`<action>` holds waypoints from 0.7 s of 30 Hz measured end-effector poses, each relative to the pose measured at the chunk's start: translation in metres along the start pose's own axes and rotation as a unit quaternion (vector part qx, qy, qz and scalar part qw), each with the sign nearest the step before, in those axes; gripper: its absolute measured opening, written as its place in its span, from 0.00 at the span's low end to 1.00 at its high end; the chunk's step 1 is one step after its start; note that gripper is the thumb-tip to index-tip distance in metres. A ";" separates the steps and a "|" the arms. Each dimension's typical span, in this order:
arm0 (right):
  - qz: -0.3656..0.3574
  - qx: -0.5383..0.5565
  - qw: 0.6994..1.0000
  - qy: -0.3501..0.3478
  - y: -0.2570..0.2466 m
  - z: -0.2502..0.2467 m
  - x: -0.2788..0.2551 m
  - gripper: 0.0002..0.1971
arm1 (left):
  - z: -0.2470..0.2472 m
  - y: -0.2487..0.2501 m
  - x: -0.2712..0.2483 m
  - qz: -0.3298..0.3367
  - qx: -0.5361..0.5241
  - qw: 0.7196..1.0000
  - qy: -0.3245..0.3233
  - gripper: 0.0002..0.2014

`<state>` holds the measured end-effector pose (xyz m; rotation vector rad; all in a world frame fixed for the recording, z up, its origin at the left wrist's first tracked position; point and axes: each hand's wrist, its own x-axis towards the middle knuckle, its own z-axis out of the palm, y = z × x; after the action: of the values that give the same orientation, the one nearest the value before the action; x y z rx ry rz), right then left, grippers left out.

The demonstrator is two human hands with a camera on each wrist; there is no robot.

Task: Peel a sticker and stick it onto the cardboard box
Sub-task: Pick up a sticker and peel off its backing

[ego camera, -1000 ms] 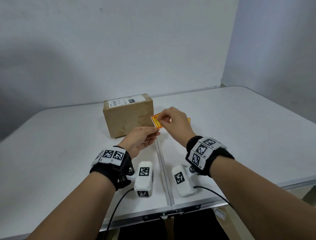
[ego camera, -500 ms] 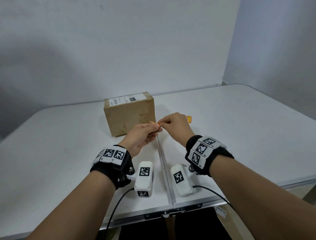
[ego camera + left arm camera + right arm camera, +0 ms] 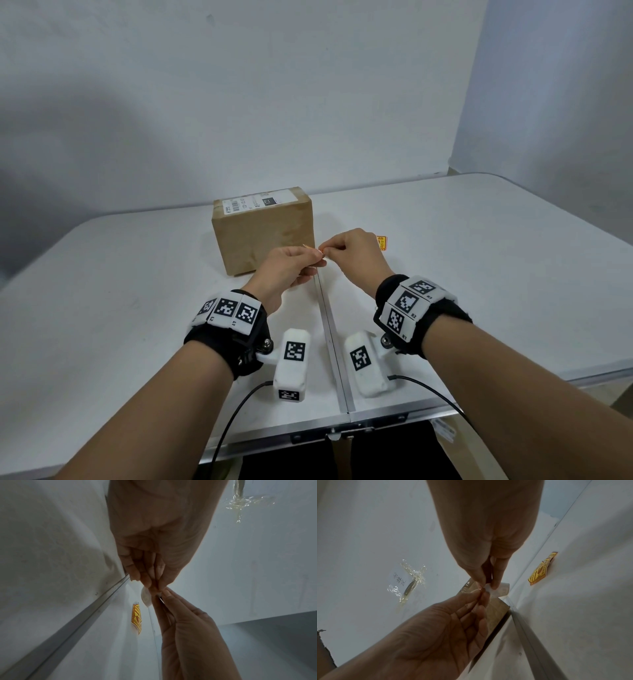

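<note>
A brown cardboard box (image 3: 263,229) with a white shipping label on top stands on the white table (image 3: 137,308). In front of its right corner my left hand (image 3: 317,257) and right hand (image 3: 326,250) meet and both pinch a small sticker (image 3: 311,248), seen edge-on from the head view. Its white underside (image 3: 498,591) shows between my right fingertips in the right wrist view, and again as a white underside (image 3: 145,597) in the left wrist view. A second yellow and red sticker (image 3: 381,242) lies on the table just right of my right hand.
A metal seam (image 3: 330,335) runs down the middle of the table toward the front edge. The wall stands close behind the box, and a taped paper note (image 3: 404,580) hangs on it. Cables trail from both wrist cameras over the front edge.
One second ago my right hand held the sticker with its yellow face showing. Both hands have since closed together on it and it has turned edge-on.
</note>
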<state>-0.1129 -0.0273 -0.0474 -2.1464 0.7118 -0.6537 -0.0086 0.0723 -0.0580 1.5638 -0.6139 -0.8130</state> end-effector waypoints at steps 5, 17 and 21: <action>0.000 0.011 1.000 0.001 -0.001 0.000 0.000 0.11 | 0.001 0.001 0.000 0.007 0.001 1.000 0.010 0.10; 0.040 0.123 0.992 -0.005 -0.001 -0.004 0.001 0.09 | 0.001 0.008 0.001 0.025 0.024 0.999 0.018 0.11; 0.053 0.138 0.989 -0.004 -0.002 -0.007 0.001 0.09 | 0.002 0.012 -0.002 0.042 0.056 0.997 0.014 0.11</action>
<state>-0.1164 -0.0303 -0.0421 -1.8446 0.6837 -0.6460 -0.0105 0.0708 -0.0457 1.6363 -0.7102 -0.7030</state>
